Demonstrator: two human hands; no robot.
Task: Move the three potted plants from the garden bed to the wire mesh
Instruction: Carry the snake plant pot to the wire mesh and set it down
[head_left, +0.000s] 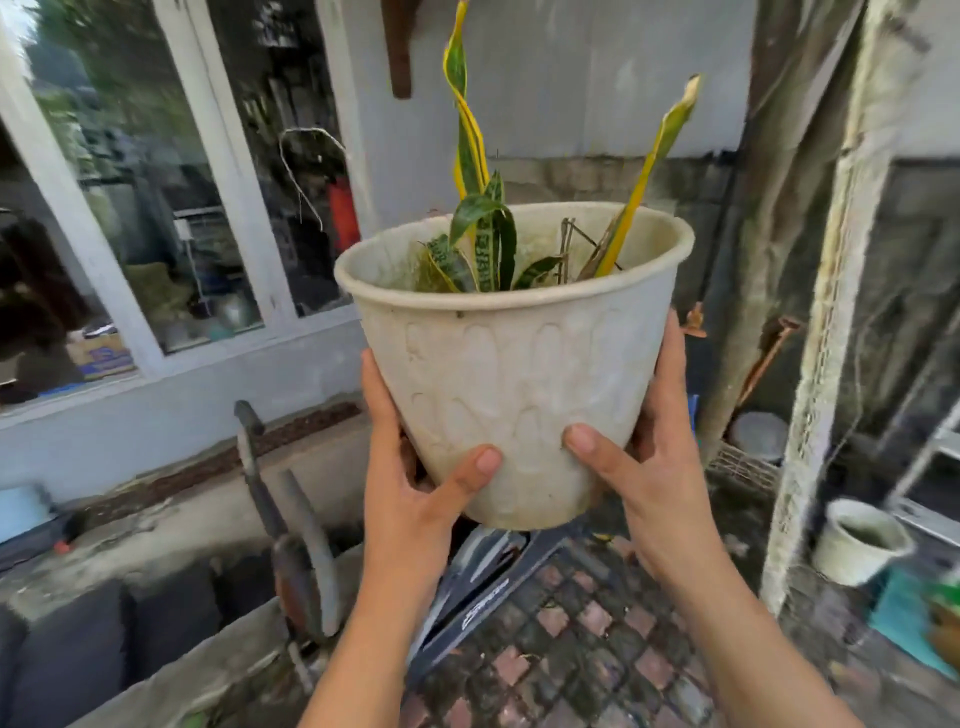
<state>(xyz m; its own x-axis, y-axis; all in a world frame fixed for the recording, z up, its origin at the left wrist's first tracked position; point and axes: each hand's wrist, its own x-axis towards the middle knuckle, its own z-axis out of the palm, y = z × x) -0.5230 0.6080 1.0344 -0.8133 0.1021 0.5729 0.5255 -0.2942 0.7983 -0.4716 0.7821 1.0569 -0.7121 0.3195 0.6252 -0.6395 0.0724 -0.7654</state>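
I hold a large cream-white plastic pot (514, 364) up in the air at the centre of the head view. A snake plant (478, 208) with yellow-edged green leaves grows in it. My left hand (415, 478) grips the pot's lower left side, thumb across the front. My right hand (644, 457) grips the lower right side, thumb also on the front. A patch of wire mesh (743, 467) lies low at the right, behind my right hand. A second, smaller white pot (857, 540) stands on the ground at the far right.
A white-framed window (156, 208) and grey wall fill the left. A concrete ledge with rusty metal bars (291, 545) is at lower left. Brick paving (571, 649) lies below the pot. A rough post (826, 312) rises at the right.
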